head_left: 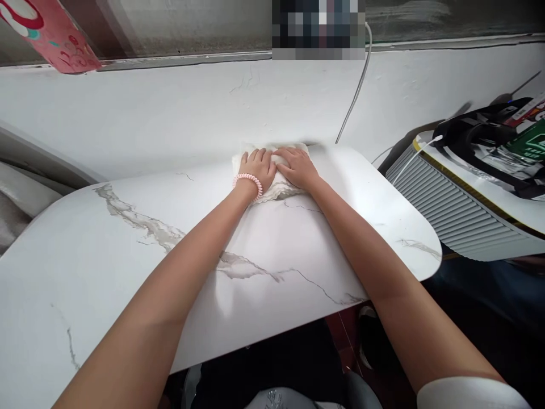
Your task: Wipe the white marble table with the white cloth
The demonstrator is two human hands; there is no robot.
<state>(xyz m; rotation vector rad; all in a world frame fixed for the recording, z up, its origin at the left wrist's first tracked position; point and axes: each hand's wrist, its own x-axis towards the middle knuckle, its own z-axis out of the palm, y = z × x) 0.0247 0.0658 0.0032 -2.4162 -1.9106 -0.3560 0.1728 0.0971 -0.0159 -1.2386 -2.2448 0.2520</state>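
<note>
A white cloth (279, 186) lies spread on the white marble-patterned table (255, 307), near the edge by the wall. My left hand (259, 167) rests flat on its left half, fingers extended; a pink coiled band (251, 180) circles that wrist. On the right half, my right hand (297, 166) presses down with its palm, fingers pointing left and away. Both hands nearly touch at the fingertips and thumbs. Parts of the cloth under the palms are hidden.
At the right stands a white ribbed cabinet (451, 199) with a black object (468, 130) and a green package (528, 142) on it. A grey cable (355, 94) hangs down the white wall (170, 108). A red decoration (63, 45) hangs at the upper left.
</note>
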